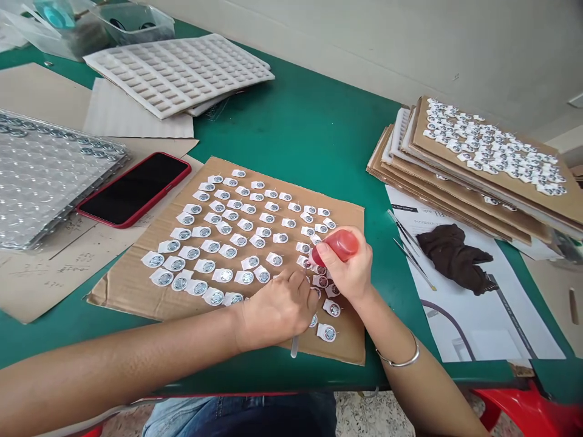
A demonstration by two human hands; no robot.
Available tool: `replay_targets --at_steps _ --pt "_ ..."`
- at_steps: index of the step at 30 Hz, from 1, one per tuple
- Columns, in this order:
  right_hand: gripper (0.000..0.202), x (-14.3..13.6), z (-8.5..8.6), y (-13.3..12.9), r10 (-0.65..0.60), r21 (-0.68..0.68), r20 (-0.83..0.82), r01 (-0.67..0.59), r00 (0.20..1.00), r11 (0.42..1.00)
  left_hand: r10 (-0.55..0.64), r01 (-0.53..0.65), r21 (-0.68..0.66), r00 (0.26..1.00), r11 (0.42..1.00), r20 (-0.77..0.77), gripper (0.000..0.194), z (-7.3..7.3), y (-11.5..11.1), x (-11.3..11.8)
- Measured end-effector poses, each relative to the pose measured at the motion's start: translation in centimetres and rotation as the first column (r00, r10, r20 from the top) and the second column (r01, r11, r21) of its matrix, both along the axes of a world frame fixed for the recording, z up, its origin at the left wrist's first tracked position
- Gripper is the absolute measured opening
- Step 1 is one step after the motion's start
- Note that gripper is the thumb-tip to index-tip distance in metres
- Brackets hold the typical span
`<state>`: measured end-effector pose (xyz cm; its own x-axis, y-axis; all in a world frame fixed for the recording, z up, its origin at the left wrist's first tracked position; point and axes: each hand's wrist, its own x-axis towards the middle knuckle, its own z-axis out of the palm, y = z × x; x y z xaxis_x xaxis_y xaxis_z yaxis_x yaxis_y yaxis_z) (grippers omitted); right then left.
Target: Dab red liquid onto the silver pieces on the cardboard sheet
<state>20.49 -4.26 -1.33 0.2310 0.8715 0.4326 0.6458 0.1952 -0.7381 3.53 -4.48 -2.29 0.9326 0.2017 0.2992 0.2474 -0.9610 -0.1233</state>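
Observation:
My right hand (351, 272) is wrapped round a small red squeeze bottle (342, 244), tilted with its tip down towards my left hand. My left hand (279, 306) is closed, and the flat silver end of what look like tweezers (294, 346) sticks out below it; their tips are hidden. Both hands are over a brown cardboard sheet (136, 291). Rows of small round silver pieces on white tabs (223, 275) cover much of the sheet. One such piece (327, 332) lies near its front right corner.
At right are stacked cardboard sheets (460, 200) bearing similar pieces, a dark cloth (455, 255), and metal tweezers (412, 252) on a printed paper (483, 328). A red-cased phone (136, 187), a clear tray (50, 176), a white foam tray (182, 70) and plastic tubs (136, 24) stand at left.

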Motion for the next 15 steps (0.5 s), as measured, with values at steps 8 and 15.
replay_targets --at_steps 8,15 --pt "0.027 0.01 -0.09 0.2 -0.001 0.021 0.006 0.001 1.0 1.0 -0.015 0.014 -0.023 0.999 1.0 -0.029 0.017 -0.1 0.13 -0.01" --pt "0.029 0.07 -0.2 0.3 -0.02 0.031 0.012 0.019 1.0 0.999 -0.007 0.007 0.008 1.0 1.0 -0.02 0.016 -0.08 0.08 -0.04"
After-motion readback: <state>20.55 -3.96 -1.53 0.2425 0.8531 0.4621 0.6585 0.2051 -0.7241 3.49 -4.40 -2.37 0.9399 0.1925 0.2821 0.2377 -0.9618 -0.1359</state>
